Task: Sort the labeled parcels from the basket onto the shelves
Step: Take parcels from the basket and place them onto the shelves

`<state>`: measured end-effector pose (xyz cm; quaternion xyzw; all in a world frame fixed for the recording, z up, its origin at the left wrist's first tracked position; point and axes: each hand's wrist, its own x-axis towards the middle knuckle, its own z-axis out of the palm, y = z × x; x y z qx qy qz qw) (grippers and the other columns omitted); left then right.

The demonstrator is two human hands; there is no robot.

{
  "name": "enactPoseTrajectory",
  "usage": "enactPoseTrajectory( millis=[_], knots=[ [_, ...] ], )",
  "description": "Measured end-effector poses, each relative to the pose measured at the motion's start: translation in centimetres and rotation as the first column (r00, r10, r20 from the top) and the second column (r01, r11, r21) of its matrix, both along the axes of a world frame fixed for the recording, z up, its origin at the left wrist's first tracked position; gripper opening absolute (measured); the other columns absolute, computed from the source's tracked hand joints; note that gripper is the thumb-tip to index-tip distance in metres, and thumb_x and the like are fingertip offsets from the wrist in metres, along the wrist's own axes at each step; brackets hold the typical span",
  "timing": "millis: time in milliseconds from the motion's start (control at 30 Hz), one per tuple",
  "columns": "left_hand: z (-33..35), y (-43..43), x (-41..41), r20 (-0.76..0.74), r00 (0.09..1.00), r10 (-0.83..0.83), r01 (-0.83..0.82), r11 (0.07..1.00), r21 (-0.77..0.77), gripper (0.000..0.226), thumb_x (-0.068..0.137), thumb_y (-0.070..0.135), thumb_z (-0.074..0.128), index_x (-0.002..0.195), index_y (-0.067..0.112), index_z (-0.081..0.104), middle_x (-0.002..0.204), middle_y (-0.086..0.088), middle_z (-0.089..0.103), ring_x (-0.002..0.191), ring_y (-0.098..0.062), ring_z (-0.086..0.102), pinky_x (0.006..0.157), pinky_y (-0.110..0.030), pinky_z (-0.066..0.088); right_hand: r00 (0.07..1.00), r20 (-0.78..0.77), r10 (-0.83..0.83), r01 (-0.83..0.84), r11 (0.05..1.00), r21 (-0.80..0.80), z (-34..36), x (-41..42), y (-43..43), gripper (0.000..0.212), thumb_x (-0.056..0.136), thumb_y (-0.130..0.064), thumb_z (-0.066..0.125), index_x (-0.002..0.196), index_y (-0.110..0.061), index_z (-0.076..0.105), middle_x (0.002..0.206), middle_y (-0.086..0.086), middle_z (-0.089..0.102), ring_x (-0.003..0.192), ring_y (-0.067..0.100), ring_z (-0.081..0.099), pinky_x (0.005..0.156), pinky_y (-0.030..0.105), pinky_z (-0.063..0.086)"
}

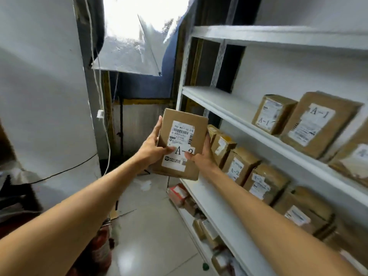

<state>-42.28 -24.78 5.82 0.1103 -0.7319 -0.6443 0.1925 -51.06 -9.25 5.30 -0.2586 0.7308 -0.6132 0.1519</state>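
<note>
Left hand (152,148) and right hand (201,158) together grip the parcel (180,144) (label reads A-2), held upright in front of the white shelving (223,108). Beyond it, the middle shelf carries A-2 boxes (238,166); the shelf above carries A-1 boxes (273,114).

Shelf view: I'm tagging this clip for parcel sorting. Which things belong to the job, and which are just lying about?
Job:
brown cardboard parcel labelled A-2, in the grip of left hand and right hand
white metal shelves
brown A-1 boxes
brown A-2 boxes

Lying about:
silvery reflector sheet
white hanging cord
</note>
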Motion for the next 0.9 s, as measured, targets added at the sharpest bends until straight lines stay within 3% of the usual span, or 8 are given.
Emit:
enactPoseTrajectory(
  millis=[167, 333, 467, 600, 767, 900],
  knots=[
    [1.1, 0.4, -4.5, -0.061, 0.986, -0.156, 0.157, 0.987, 0.014, 0.109, 0.08, -0.005, 0.069, 0.146, 0.053, 0.004, 0.124, 0.001, 0.059, 0.11, -0.019, 0.063, 0.09, -0.05, 0.054, 0.989, -0.043, -0.14, 0.14, 0.99, -0.02, 1.5, -2.1, 1.5, 0.101, 0.085, 0.003, 0.064, 0.151, -0.039, 0.0, 0.136, 0.002, 0.054, 0.115, 0.018, 0.055, 0.098, 0.047, 0.048],
    [2.7, 0.5, -10.9, -0.082, 0.967, -0.242, 0.245, 0.969, 0.021, 0.11, 0.077, -0.007, 0.07, 0.147, 0.052, 0.008, 0.134, -0.005, 0.054, 0.115, -0.024, 0.06, 0.089, -0.055, 0.053, 0.961, -0.129, -0.245, 0.242, 0.969, -0.039, 3.4, -6.7, 2.1, 0.102, 0.082, 0.01, 0.062, 0.151, -0.037, 0.004, 0.129, -0.004, 0.051, 0.123, 0.018, 0.048, 0.105, 0.051, 0.042],
    [4.8, 0.5, -16.5, -0.101, 0.952, -0.29, 0.289, 0.957, -0.025, 0.107, 0.078, -0.01, 0.066, 0.148, 0.048, 0.009, 0.131, -0.007, 0.056, 0.116, -0.025, 0.059, 0.09, -0.053, 0.053, 0.946, -0.142, -0.29, 0.284, 0.957, -0.064, 4.7, -11.3, 2.0, 0.104, 0.083, 0.007, 0.062, 0.151, -0.041, -0.001, 0.14, 0.0, 0.048, 0.127, 0.021, 0.047, 0.103, 0.054, 0.044],
    [7.3, 0.0, -22.9, -0.108, 0.928, -0.356, 0.355, 0.934, -0.029, 0.102, 0.077, -0.013, 0.065, 0.149, 0.04, 0.017, 0.121, -0.01, 0.061, 0.11, -0.028, 0.063, 0.084, -0.049, 0.056, 0.926, -0.15, -0.346, 0.329, 0.935, -0.13, 6.4, -16.8, 1.8, 0.102, 0.085, 0.007, 0.061, 0.152, -0.038, -0.002, 0.144, 0.003, 0.043, 0.131, 0.022, 0.044, 0.105, 0.053, 0.042],
    [9.9, -0.5, -29.0, -0.137, 0.909, -0.394, 0.395, 0.919, -0.022, 0.099, 0.079, -0.01, 0.064, 0.147, 0.046, 0.019, 0.116, -0.007, 0.062, 0.101, -0.025, 0.066, 0.08, -0.049, 0.058, 0.897, -0.18, -0.403, 0.377, 0.912, -0.163, 8.6, -22.4, 1.6, 0.102, 0.085, 0.004, 0.064, 0.153, -0.033, -0.002, 0.144, 0.003, 0.045, 0.127, 0.019, 0.046, 0.105, 0.046, 0.042],
    [11.0, -1.4, -32.8, -0.134, 0.879, -0.458, 0.456, 0.889, -0.048, 0.098, 0.08, -0.01, 0.064, 0.147, 0.046, 0.019, 0.12, -0.009, 0.062, 0.105, -0.029, 0.065, 0.078, -0.05, 0.058, 0.877, -0.194, -0.44, 0.407, 0.894, -0.187, 9.2, -25.5, 1.1, 0.101, 0.08, 0.007, 0.068, 0.152, -0.021, 0.003, 0.145, 0.01, 0.044, 0.132, 0.023, 0.043, 0.106, 0.055, 0.04]
  ],
)
